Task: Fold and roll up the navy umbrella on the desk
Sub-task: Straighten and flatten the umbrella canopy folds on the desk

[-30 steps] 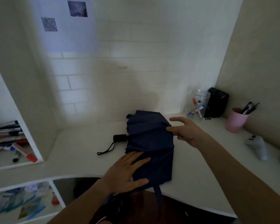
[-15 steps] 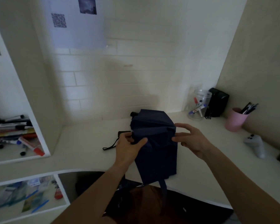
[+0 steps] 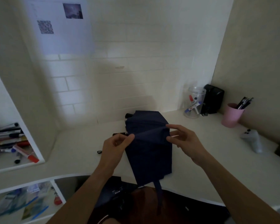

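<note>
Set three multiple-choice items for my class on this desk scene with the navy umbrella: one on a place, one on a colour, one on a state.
1. Where does the clear jar of markers stand?
A. at the back of the desk beside the black box
B. on the left shelf
C. on the floor

2. What colour is the cup that holds the pens?
A. green
B. pink
C. yellow

3. How is the umbrella's cloth held?
A. by neither hand
B. under two flat palms
C. pinched at both sides

Answers:
1 A: the clear jar stands right next to the black box by the wall.
2 B: the cup is pink.
3 C: the left hand and right hand each pinch a fold of the umbrella with their fingers.
</note>
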A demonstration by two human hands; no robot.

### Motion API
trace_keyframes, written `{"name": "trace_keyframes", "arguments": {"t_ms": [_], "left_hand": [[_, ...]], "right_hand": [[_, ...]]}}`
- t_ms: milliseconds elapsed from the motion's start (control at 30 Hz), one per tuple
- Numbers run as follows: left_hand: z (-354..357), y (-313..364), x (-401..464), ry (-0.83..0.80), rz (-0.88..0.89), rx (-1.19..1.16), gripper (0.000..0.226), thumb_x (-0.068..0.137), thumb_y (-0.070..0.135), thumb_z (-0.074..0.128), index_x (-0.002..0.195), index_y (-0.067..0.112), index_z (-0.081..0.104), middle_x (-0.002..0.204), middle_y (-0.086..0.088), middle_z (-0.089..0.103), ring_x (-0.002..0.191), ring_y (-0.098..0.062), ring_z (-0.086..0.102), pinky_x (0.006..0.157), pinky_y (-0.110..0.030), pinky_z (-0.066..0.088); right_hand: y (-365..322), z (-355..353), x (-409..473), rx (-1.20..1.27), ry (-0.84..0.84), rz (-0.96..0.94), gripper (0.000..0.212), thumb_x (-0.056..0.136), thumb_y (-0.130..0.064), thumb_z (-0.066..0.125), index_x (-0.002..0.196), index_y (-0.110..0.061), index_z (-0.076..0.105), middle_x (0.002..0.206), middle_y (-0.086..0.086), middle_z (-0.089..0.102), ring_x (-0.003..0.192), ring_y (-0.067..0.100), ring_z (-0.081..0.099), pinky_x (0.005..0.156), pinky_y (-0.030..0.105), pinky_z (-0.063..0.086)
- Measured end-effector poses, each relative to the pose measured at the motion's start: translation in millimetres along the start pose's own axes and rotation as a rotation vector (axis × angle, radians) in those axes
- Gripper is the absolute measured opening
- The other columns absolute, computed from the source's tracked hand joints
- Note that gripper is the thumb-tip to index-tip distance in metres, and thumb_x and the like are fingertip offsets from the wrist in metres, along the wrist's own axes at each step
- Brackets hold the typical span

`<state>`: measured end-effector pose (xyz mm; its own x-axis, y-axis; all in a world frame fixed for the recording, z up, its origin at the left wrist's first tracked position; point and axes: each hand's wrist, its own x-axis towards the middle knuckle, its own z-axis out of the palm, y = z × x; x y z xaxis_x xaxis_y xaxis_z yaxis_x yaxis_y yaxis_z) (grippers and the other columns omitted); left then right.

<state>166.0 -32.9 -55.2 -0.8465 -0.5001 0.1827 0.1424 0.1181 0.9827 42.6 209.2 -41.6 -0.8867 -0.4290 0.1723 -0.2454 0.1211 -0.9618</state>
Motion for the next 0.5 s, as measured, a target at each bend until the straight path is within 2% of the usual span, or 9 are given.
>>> {"name": "trace_keyframes", "arguments": {"t_ms": [67, 133, 200, 233, 333, 400, 500], "left_hand": [[4.2, -4.1, 0.4, 0.018, -0.072, -0.081, 0.031, 0.086, 0.033, 0.079, 0.073, 0.006, 0.071, 0.085, -0.016, 0.075, 0.081, -0.021, 0.069, 0.085, -0.033, 0.06], [9.7, -7.5, 0.2, 0.044, -0.104, -0.135, 0.023, 0.084, 0.022, 0.081, 0.077, 0.005, 0.068, 0.072, -0.008, 0.071, 0.074, -0.019, 0.068, 0.083, -0.041, 0.061], [12.5, -8.1, -2.0, 0.065, -0.091, -0.154, 0.019, 0.083, 0.009, 0.081, 0.085, 0.005, 0.063, 0.061, 0.005, 0.067, 0.068, -0.014, 0.067, 0.075, -0.038, 0.06], [11.9, -8.2, -3.0, 0.066, -0.081, -0.163, 0.02, 0.083, 0.005, 0.08, 0.089, 0.006, 0.061, 0.063, 0.004, 0.068, 0.069, -0.015, 0.067, 0.073, -0.036, 0.06], [8.1, -8.8, -2.7, 0.02, -0.038, -0.142, 0.016, 0.088, 0.001, 0.074, 0.098, 0.011, 0.069, 0.086, -0.012, 0.071, 0.083, -0.018, 0.068, 0.079, -0.033, 0.06], [6.9, -7.8, -2.9, -0.023, -0.026, -0.097, 0.02, 0.09, 0.0, 0.071, 0.1, 0.016, 0.077, 0.095, -0.008, 0.074, 0.09, -0.014, 0.069, 0.081, -0.024, 0.058], [9.4, -1.9, -6.6, -0.074, -0.014, -0.062, 0.024, 0.089, -0.002, 0.072, 0.099, 0.018, 0.08, 0.097, 0.0, 0.076, 0.092, -0.007, 0.072, 0.078, -0.016, 0.056]], "right_hand": [[3.5, 1.6, -0.9, 0.069, 0.003, 0.026, 0.038, 0.085, -0.012, 0.076, 0.118, -0.031, 0.072, 0.104, 0.014, 0.073, 0.085, 0.014, 0.066, 0.061, 0.018, 0.047], [6.9, 2.1, -1.2, 0.135, 0.011, 0.057, 0.034, 0.087, -0.011, 0.075, 0.115, -0.029, 0.074, 0.104, 0.014, 0.075, 0.087, 0.017, 0.066, 0.065, 0.026, 0.045], [11.6, 0.2, -1.8, 0.177, 0.022, 0.076, 0.033, 0.086, -0.008, 0.074, 0.112, -0.028, 0.076, 0.103, 0.016, 0.075, 0.087, 0.018, 0.065, 0.069, 0.031, 0.044], [14.2, -1.5, -2.5, 0.192, 0.028, 0.079, 0.033, 0.085, -0.007, 0.075, 0.112, -0.027, 0.076, 0.105, 0.016, 0.075, 0.088, 0.017, 0.065, 0.071, 0.032, 0.045], [18.7, -8.3, -5.4, 0.218, 0.042, 0.048, 0.037, 0.083, 0.001, 0.074, 0.112, -0.022, 0.076, 0.105, 0.017, 0.074, 0.088, 0.017, 0.065, 0.074, 0.034, 0.046], [18.0, -11.6, -7.1, 0.181, 0.012, 0.029, 0.039, 0.082, 0.003, 0.075, 0.114, -0.019, 0.075, 0.102, 0.016, 0.075, 0.085, 0.016, 0.066, 0.07, 0.028, 0.046], [12.0, -9.4, -7.0, 0.057, -0.045, -0.01, 0.044, 0.077, 0.0, 0.081, 0.116, -0.017, 0.073, 0.096, 0.013, 0.075, 0.078, 0.012, 0.067, 0.069, 0.02, 0.054]]}}
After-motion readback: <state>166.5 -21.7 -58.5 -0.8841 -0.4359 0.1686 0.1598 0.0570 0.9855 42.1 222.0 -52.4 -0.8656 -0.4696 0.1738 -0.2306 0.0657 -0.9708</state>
